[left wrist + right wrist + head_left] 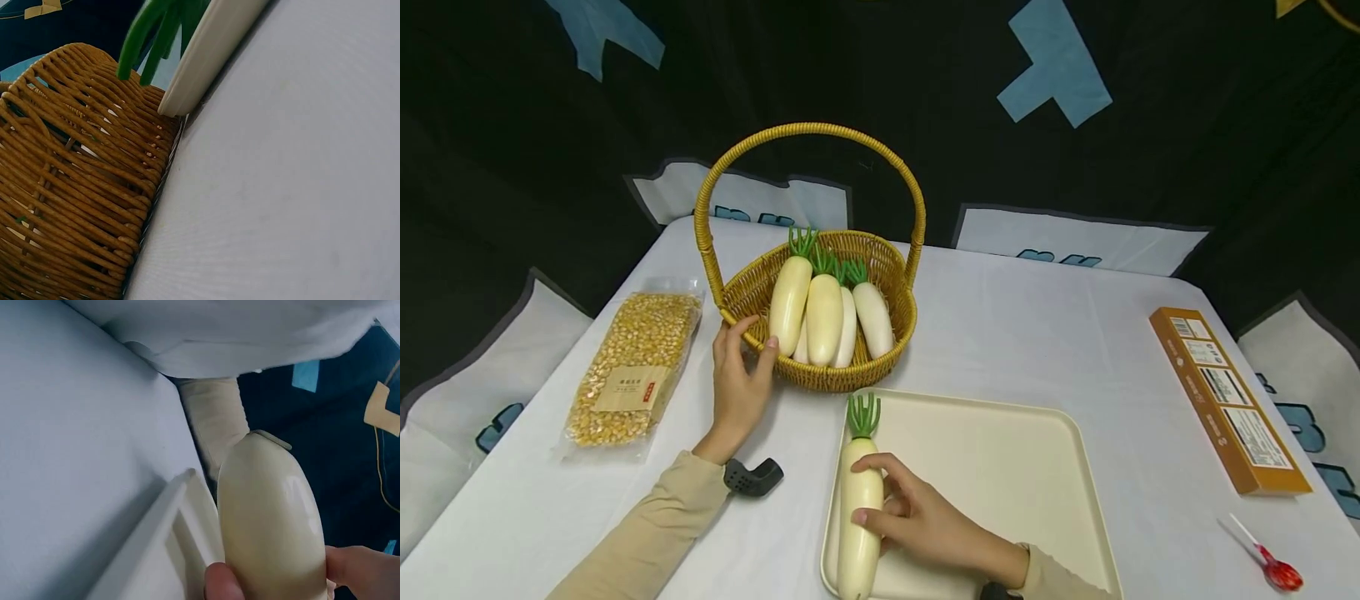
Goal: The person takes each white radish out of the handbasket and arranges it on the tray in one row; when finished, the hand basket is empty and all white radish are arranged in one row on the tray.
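Head view: a person's two hands work over a white table [1037, 342]. The left hand [741, 392] has its fingers spread, thumb and fingertips resting on the near-left rim of a wicker basket [820, 382]. Several white radishes [825, 321] lean inside, green tops toward the back. The right hand [925, 512] pinches another radish [856, 558] between thumb and fingers, its leaves pointing away from the person, at the left side of a cream tray [992, 458]. A bag of corn [625, 367] lies left of the basket; far right are an orange box [1228, 400] and a red lollipop [1281, 573].

Left wrist view: the basket's woven side, with green leaves above the tray's edge; no fingers show.

Right wrist view: the held radish's rounded end, fingers either side, near the tray's rim. Whether it touches the tray, I cannot tell.
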`<state>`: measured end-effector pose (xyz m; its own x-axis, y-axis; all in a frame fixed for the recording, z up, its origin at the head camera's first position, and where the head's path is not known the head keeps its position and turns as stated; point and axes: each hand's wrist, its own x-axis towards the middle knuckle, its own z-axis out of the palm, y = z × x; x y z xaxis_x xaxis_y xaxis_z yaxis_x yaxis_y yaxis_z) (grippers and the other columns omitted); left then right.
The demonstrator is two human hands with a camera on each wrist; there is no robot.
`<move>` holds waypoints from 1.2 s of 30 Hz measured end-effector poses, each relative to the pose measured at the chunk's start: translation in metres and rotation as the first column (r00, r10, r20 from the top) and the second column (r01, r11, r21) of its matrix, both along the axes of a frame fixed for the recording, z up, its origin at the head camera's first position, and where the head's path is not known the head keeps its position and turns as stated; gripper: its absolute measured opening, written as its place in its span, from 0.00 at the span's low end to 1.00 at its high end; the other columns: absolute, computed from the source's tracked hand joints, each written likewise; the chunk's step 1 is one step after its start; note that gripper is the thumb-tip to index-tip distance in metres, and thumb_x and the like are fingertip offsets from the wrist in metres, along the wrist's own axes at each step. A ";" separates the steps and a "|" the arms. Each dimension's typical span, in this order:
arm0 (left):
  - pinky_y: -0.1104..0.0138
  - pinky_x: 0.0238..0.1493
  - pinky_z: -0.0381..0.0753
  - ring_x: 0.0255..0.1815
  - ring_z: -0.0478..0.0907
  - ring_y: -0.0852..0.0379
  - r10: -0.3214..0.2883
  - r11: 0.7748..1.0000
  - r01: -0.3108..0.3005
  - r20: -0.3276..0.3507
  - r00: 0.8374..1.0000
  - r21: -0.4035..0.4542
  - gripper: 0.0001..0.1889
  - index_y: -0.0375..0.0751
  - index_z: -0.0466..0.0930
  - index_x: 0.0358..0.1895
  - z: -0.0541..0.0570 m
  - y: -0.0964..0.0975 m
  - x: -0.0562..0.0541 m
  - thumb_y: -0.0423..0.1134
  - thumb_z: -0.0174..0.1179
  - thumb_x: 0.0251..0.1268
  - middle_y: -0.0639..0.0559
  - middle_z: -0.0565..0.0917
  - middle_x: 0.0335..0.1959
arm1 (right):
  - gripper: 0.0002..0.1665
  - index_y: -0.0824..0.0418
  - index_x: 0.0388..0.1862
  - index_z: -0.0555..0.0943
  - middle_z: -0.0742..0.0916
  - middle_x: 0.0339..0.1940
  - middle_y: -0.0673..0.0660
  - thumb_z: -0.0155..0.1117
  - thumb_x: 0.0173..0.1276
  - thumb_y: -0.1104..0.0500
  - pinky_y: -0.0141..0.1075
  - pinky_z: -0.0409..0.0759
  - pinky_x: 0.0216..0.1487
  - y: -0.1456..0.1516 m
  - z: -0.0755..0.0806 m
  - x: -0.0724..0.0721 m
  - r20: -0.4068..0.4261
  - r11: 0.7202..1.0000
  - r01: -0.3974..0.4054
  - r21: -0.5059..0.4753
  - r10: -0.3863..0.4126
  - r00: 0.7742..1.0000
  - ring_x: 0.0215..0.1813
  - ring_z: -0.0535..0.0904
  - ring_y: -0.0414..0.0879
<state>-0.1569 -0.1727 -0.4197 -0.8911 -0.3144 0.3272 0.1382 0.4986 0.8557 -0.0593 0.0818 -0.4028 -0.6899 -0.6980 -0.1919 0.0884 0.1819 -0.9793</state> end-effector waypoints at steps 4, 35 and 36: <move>0.54 0.50 0.62 0.54 0.63 0.42 -0.002 1.000 0.002 0.005 1.000 0.003 0.24 0.46 0.62 0.62 0.000 -0.001 0.000 0.48 0.50 0.64 0.36 0.52 0.68 | 0.27 0.48 0.61 0.63 0.75 0.40 0.58 0.59 0.64 0.55 0.37 0.81 0.29 0.000 0.001 -0.001 0.043 1.000 0.009 -0.022 -0.008 0.999 0.30 0.82 0.39; 0.60 0.47 0.61 0.50 0.64 0.46 -0.008 1.000 0.008 0.007 1.000 0.009 0.24 0.46 0.62 0.62 0.000 0.000 0.000 0.47 0.50 0.64 0.36 0.52 0.68 | 0.13 0.68 0.48 0.72 0.79 0.37 0.69 0.52 0.65 0.65 0.34 0.79 0.37 0.007 0.002 -0.011 -0.192 0.965 0.247 -0.092 -0.261 0.946 0.34 0.77 0.38; 0.60 0.47 0.61 0.51 0.64 0.45 -0.008 1.000 0.008 0.008 1.000 0.008 0.24 0.46 0.62 0.62 0.000 0.000 0.000 0.48 0.50 0.64 0.36 0.51 0.68 | 0.13 0.69 0.48 0.72 0.79 0.37 0.70 0.52 0.65 0.66 0.34 0.79 0.36 0.007 0.003 -0.011 -0.193 0.963 0.249 -0.100 -0.265 0.945 0.34 0.77 0.38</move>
<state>-0.1568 -0.1727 -0.4199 -0.8964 -0.3097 0.3171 0.1350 0.4905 0.8609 -0.0705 0.0891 -0.4002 -0.8666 -0.4988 0.0154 -0.0789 0.1065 -0.9912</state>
